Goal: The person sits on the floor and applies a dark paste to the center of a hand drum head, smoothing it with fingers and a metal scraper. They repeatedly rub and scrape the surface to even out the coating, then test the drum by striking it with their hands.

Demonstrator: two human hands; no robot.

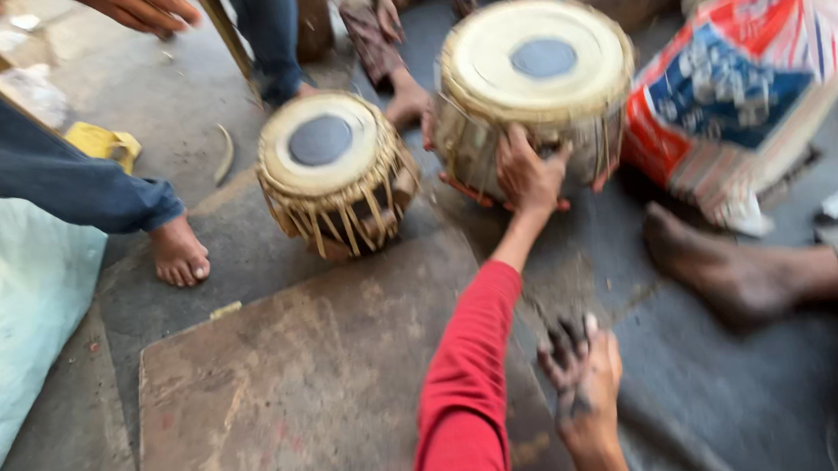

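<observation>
Here, left hand on the big drum, right hand hanging dirty over the floor.

Left to right: pale plastic sack point(13, 328) at the edge, a bystander's bare foot point(180, 252) under a blue trouser leg, a yellow scrap point(103, 143) behind it. Flat brown board point(293, 389) lies on the floor point(719, 392). Small strapped drum point(335, 168) stands just beyond the board, black patch on its skin. Left hand point(527, 173), red sleeve, reaches forward and grips the near side wall of the larger drum point(535, 73), fingers curled against the straps; that drum sits tilted, top centre, beside the small one. Right hand point(583, 376) hovers low, fingers point(563, 345) blackened, loosely bent and slightly apart, holding nothing I can see; blurred. Printed red-white-blue sack point(749, 89) leans right of the larger drum, another bare foot point(722, 270) below it.
</observation>
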